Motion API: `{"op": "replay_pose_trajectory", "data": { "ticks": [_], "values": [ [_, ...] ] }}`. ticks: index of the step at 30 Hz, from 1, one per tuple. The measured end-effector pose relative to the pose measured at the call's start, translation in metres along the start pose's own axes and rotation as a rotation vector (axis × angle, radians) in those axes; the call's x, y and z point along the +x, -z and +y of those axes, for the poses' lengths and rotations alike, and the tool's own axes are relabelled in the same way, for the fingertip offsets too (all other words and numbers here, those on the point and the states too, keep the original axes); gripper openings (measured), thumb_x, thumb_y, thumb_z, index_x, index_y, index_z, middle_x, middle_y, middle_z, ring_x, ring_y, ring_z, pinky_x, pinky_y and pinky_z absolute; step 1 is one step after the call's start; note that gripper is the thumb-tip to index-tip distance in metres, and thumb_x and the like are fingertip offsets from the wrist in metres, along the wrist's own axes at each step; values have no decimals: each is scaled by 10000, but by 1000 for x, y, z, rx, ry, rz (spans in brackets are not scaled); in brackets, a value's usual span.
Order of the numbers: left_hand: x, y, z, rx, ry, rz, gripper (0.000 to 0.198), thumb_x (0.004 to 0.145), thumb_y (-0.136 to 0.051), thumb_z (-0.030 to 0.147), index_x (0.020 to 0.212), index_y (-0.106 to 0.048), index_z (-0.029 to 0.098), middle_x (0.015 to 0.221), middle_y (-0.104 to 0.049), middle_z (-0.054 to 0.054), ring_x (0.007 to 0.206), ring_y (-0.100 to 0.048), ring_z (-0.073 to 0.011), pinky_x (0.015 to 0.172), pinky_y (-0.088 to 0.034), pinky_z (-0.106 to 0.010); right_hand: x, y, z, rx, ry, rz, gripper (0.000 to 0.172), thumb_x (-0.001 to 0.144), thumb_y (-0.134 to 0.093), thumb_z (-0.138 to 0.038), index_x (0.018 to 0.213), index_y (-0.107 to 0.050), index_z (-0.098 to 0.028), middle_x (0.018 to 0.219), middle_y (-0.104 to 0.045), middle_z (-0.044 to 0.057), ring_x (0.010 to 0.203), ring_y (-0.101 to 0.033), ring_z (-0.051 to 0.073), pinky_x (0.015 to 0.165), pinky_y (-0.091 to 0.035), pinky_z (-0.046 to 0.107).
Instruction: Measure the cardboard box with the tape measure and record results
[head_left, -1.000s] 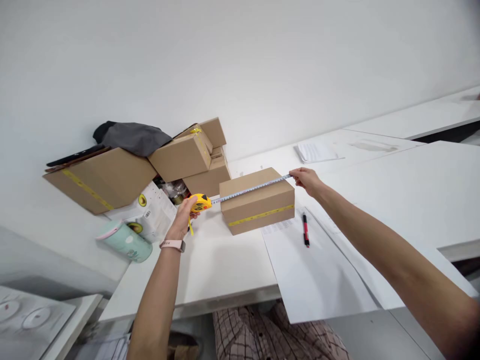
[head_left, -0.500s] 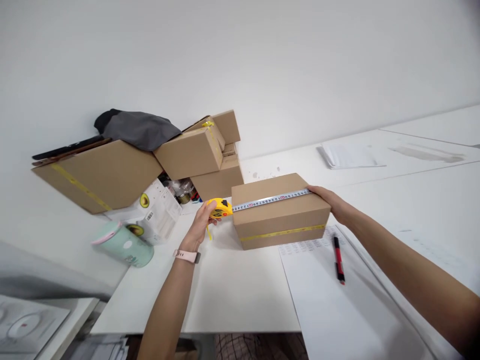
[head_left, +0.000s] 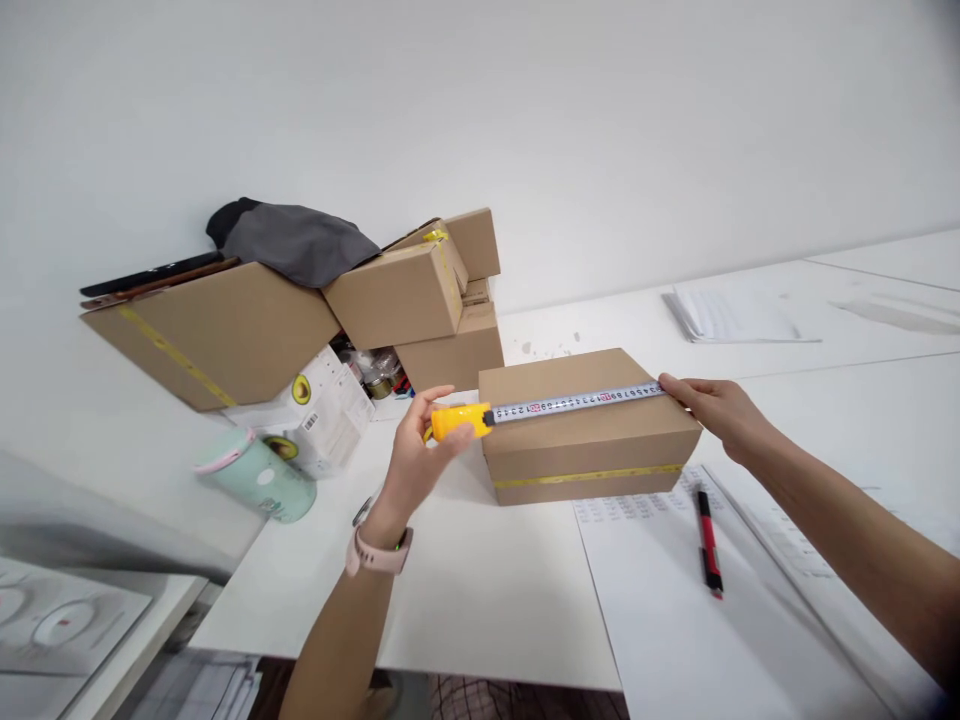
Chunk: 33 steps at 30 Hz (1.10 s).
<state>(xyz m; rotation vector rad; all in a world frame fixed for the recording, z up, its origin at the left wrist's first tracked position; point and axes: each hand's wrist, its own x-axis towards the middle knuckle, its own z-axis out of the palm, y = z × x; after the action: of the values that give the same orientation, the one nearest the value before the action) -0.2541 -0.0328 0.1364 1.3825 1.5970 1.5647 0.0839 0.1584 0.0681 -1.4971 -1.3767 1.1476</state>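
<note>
A closed brown cardboard box (head_left: 592,440) with a strip of yellow tape along its front side lies on the white table. Across its top stretches the silver blade of a yellow tape measure (head_left: 459,420). My left hand (head_left: 420,450), with a pink watch band at the wrist, grips the tape measure's case just off the box's left edge. At the right end, my right hand (head_left: 705,405) pinches the blade's tip against the box's edge; the tip itself is hidden by the fingers.
Printed sheets (head_left: 667,600) bearing a red and black pen (head_left: 708,545) lie front right. Left stand a mint green tumbler (head_left: 262,480), a white avocado-print box (head_left: 330,425), stacked cardboard boxes (head_left: 397,300) and a grey cloth (head_left: 300,240). More papers (head_left: 731,312) lie back right.
My left hand has turned over around the tape measure's case, and the case has moved up onto the box's left edge. The whole view has shifted slightly. My right hand still pinches the blade's end.
</note>
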Motion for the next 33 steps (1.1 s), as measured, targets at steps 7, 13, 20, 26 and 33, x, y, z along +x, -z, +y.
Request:
{"op": "replay_pose_trajectory", "data": {
  "ticks": [7, 13, 20, 26, 33],
  "values": [
    [-81, -42, 17, -188, 360, -565, 682, 742, -825, 428, 1343, -546, 266, 1100, -603, -69, 745, -610, -144, 613, -506, -268, 9, 12, -29, 209, 247, -87, 348, 891, -631, -514, 797, -752, -201, 1042, -727, 109, 1078, -620, 261, 974, -485, 376],
    [-127, -117, -11, -694, 724, -789, 657, 571, -945, 316, 1074, -532, 229, 1035, -651, -48, 655, -650, -114, 591, -506, -242, 18, -31, -90, -242, 492, -326, 344, 951, -521, -492, 847, -743, -250, 1129, -720, 58, 1104, -612, 275, 982, -467, 385],
    [-112, -147, 8, -942, 572, -560, 641, 655, -838, 512, 1091, -489, 199, 945, -608, -40, 608, -708, -191, 509, -552, -275, 60, -85, -107, -522, 462, -478, 379, 952, -487, -500, 857, -668, -181, 1003, -712, 129, 917, -628, 269, 856, -486, 377],
    [-107, -147, 11, -937, 593, -548, 637, 629, -825, 560, 1010, -485, 180, 921, -593, -44, 594, -704, -195, 463, -547, -260, 76, -96, -85, -551, 536, -439, 368, 913, -508, -540, 852, -638, -201, 966, -713, 107, 887, -629, 260, 825, -470, 365],
    [-102, -153, 20, -943, 636, -540, 604, 651, -818, 545, 990, -473, 182, 921, -577, -36, 591, -706, -187, 467, -551, -250, 69, -93, -91, -663, 518, -381, 434, 868, -539, -617, 727, -613, -213, 772, -664, 60, 771, -595, 227, 718, -438, 326]
  ]
}}
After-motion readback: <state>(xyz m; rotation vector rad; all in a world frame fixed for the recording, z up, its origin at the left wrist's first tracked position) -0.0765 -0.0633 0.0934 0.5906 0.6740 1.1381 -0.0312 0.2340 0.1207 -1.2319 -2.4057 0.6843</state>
